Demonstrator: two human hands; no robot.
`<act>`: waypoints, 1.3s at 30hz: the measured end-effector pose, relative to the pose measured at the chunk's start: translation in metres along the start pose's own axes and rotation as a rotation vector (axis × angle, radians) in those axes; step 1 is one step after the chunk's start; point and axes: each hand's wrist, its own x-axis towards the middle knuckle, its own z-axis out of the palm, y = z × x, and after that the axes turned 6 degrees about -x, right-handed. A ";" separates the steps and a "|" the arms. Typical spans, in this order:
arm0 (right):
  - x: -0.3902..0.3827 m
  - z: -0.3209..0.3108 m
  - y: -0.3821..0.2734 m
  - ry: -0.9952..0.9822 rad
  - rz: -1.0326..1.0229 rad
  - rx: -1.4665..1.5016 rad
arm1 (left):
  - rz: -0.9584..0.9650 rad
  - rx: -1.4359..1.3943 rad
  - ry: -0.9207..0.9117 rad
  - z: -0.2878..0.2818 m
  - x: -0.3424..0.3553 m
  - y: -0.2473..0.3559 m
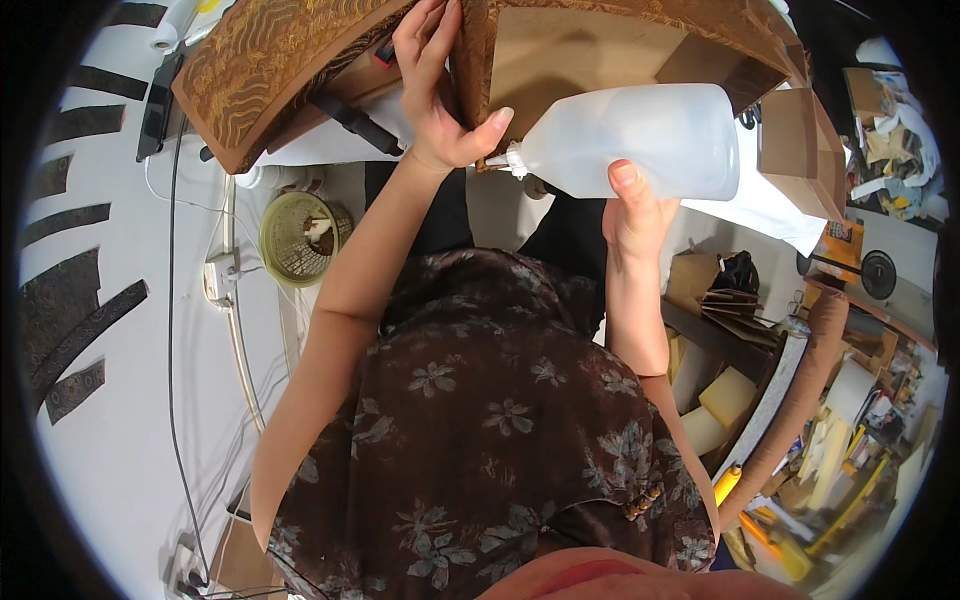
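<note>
My right hand (pixel 637 212) is wrapped round a large translucent white squeeze bottle (pixel 650 140). The bottle lies nearly level, its white nozzle (pixel 513 160) pointing left at the near end of an upright divider (pixel 474 75) covered in brown patterned fabric. On the divider's left side, my left hand (pixel 440 85) is stretched flat, its thumb apart and reaching toward the nozzle. The divider belongs to a fabric-covered piece with a tan cardboard-like inner surface (pixel 575 62) on the right. Whether liquid leaves the nozzle cannot be seen.
A curved patterned panel (pixel 270 70) spans the upper left, beside a dark-handled tool (pixel 357 125). Below stands a greenish basket (pixel 268 240). Cables (pixel 175 300) run along the left. Cardboard (pixel 800 145) and a cluttered heap (pixel 850 430) of foam and scraps sit at right.
</note>
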 end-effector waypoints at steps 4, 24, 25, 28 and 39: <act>-0.002 0.000 0.000 0.021 0.017 0.015 | -0.014 -0.004 -0.004 -0.001 0.001 0.001; 0.007 -0.030 0.002 0.108 -0.018 -0.002 | -0.188 -0.141 0.060 0.006 -0.008 0.012; 0.007 -0.032 0.002 0.111 -0.017 -0.006 | -0.186 -0.143 0.065 0.007 -0.008 0.012; 0.010 -0.038 0.002 0.138 -0.034 -0.155 | -0.206 -0.127 0.065 0.006 -0.008 0.014; 0.020 -0.072 0.003 0.228 -0.120 -0.194 | -0.254 -0.128 0.065 0.005 -0.010 0.016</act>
